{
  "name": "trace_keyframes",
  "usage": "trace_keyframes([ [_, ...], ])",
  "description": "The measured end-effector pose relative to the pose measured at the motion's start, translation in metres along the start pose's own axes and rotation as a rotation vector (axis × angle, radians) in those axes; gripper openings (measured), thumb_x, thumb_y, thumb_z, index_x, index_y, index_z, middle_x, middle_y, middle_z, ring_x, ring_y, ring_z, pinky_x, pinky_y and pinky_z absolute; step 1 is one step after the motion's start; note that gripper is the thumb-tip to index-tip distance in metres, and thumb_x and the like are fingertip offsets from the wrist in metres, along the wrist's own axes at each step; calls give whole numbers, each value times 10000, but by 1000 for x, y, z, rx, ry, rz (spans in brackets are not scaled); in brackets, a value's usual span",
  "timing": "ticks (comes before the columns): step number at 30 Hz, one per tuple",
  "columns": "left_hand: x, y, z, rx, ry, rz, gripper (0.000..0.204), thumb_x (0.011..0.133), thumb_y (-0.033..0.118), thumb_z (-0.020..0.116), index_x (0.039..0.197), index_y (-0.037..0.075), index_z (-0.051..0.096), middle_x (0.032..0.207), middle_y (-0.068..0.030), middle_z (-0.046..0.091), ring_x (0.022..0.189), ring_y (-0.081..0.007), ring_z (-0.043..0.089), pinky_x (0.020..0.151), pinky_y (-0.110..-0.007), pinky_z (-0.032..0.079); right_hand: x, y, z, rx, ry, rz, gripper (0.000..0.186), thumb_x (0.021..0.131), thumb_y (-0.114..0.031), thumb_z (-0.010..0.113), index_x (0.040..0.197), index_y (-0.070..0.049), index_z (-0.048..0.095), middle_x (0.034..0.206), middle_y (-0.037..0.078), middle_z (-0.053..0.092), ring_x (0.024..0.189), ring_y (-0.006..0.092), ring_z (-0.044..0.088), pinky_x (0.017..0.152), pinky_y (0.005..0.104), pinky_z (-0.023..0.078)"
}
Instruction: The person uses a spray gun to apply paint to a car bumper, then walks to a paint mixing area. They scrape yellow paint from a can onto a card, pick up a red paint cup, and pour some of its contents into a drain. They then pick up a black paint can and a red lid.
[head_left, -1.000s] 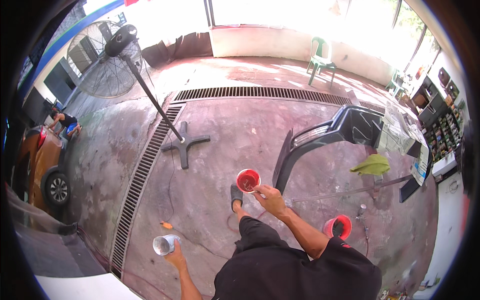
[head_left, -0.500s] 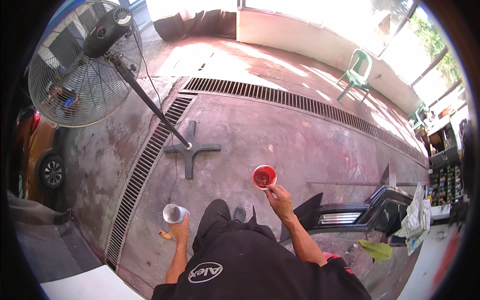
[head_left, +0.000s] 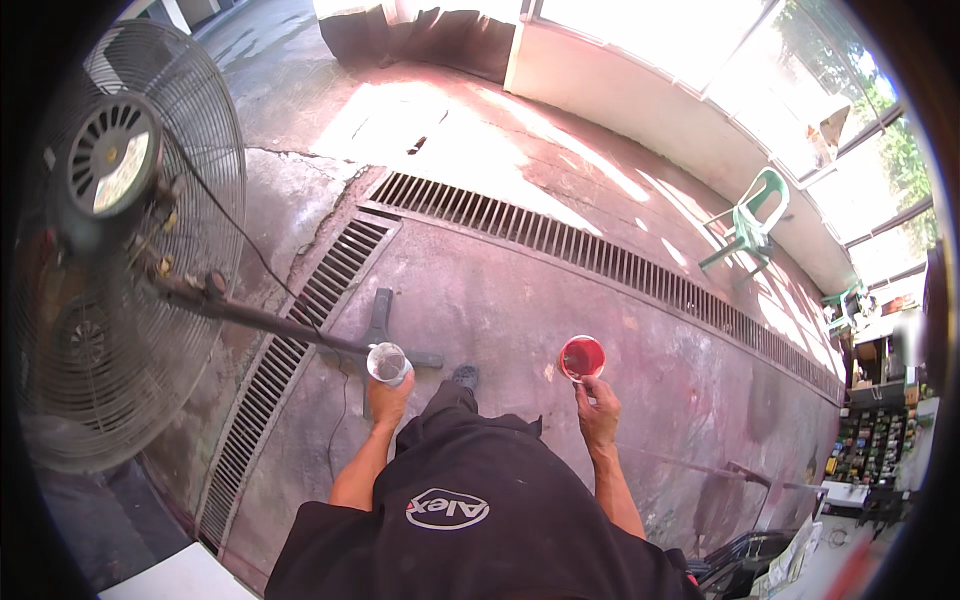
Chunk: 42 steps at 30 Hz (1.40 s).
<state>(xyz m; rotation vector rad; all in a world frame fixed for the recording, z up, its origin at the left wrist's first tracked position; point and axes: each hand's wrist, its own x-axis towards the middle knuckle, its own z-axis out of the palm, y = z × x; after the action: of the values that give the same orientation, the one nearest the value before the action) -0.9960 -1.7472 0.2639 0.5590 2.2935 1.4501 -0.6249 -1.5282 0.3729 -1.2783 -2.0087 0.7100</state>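
Observation:
My left hand grips a whitish cup with a pale grey inside, held in front of the fan's stand. My right hand holds a white-rimmed cup with red inside by its near edge, fingers closed on it. Both cups are upright above the concrete floor, apart from each other. Below them are my dark clothing and one shoe.
A large pedestal fan stands close at left, its cross base and cord on the floor. Drain grates cross the floor. A green plastic chair is beside the low wall. Crowded shelves and dark car panels are at right.
I have moved forward: the fan looms larger at left and the car panels have slid down to the lower right. Both cups sit farther right in view, still held.

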Motion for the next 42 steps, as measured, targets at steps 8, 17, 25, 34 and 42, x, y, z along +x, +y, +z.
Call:
trace_keyframes([
  [8,262,94,104,13,42,31,560,862,318,888,1320,52,706,1211,-150,792,1107,-311,770,960,-438,582,288,-7,97,-6,-18,-75,196,964,-14,807,1158,-6,782,1016,145,802,893,241,799,820,364,619],
  [17,503,153,204,77,151,5,614,850,316,907,1351,46,677,1235,-167,784,1157,-338,759,999,-431,580,620,19,228,8,-145,-232,180,969,-66,805,1144,-35,779,1016,147,785,872,281,774,787,401,606],
  [25,688,214,240,57,310,-171,552,862,289,892,1309,38,690,1214,-179,772,1151,-350,751,987,-440,578,876,-29,368,97,-411,-258,176,985,-130,825,1127,-33,787,1034,158,796,917,271,785,817,403,609],
  [34,951,137,306,19,323,-200,627,833,252,923,1352,26,653,1264,-193,750,1180,-387,735,998,-450,577,1073,-45,616,48,-593,-333,185,972,-146,834,1132,-67,787,1064,145,800,940,333,790,815,428,617],
  [42,1165,56,384,102,194,-298,849,790,224,932,1509,28,528,1408,-237,654,1335,-455,615,1107,-514,520,1160,6,846,53,-681,-196,204,984,-117,829,1166,-28,800,1045,150,811,934,249,807,830,363,620],
])
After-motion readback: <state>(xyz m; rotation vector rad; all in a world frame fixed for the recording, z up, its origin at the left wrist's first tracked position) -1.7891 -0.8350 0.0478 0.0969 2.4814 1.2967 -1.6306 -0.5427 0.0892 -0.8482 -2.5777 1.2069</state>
